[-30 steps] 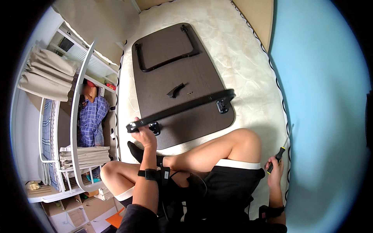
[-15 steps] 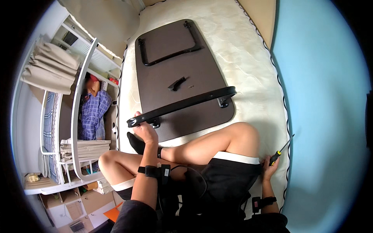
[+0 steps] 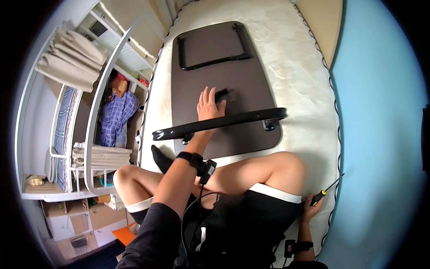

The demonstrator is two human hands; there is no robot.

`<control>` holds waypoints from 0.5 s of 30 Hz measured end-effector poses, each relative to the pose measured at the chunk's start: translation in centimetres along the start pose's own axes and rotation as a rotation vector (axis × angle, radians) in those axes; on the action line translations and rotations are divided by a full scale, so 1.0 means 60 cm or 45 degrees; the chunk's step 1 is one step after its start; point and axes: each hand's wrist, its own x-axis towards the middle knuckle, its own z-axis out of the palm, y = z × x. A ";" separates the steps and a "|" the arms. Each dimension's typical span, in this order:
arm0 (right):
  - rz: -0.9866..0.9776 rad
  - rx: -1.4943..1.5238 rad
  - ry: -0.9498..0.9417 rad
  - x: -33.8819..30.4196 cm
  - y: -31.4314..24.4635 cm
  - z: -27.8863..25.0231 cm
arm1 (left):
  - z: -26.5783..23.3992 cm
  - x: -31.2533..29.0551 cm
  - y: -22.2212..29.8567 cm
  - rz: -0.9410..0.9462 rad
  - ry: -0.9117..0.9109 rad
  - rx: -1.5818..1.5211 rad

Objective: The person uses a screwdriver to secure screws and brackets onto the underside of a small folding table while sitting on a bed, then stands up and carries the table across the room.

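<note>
Board: the dark brown board (image 3: 190, 85) lies on the cream mattress (image 3: 291, 58).
Far frame: the black U-shaped far frame (image 3: 210, 63) lies flat on the board, apparently attached.
Near frame: the matching near frame (image 3: 237, 118) stands raised over its right bracket (image 3: 268, 125); how firmly it is fixed, I cannot tell.
Left over: a loose black piece (image 3: 221, 93) and a tiny metal bit (image 3: 232, 101) lie on the board, so some fitting looks unfinished.
Left hand: the left hand (image 3: 208, 107) is open beside the black piece (contact is unclear).
Right hand: the right hand (image 3: 310, 210) wraps the screwdriver (image 3: 318, 197), well apart from the left.
Writing: none legible; the label on the wrist device (image 3: 207, 172) is too small.
</note>
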 end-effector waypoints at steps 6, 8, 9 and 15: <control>-0.087 -0.050 0.059 0.003 0.009 0.004 | 0.045 0.009 -0.041 0.199 -0.113 0.022; -0.078 -0.031 0.042 -0.001 0.007 0.005 | 0.028 0.007 -0.048 0.116 -0.167 0.024; -0.088 -0.068 0.040 -0.002 0.010 0.003 | 0.021 0.004 -0.045 0.071 -0.193 0.026; -0.058 -0.069 0.051 -0.006 0.009 -0.004 | -0.086 -0.068 0.070 -0.376 -0.560 -0.935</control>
